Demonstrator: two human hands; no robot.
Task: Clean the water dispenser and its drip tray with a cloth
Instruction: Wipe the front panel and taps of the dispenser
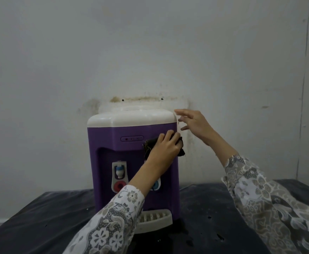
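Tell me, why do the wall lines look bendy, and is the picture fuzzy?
Head view: the wide-angle lens bows the wall seam near the right edge; the light is dim, soft and even, without glare; the right hand beside the water dispenser looks slightly blurred at the fingertips; the left hand pressing the dark cloth looks sharper; the whole picture is a bit soft.

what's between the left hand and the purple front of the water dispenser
In the head view, a dark cloth lies between them: the left hand presses it flat against the purple plastic water dispenser, beside its indicator panel.
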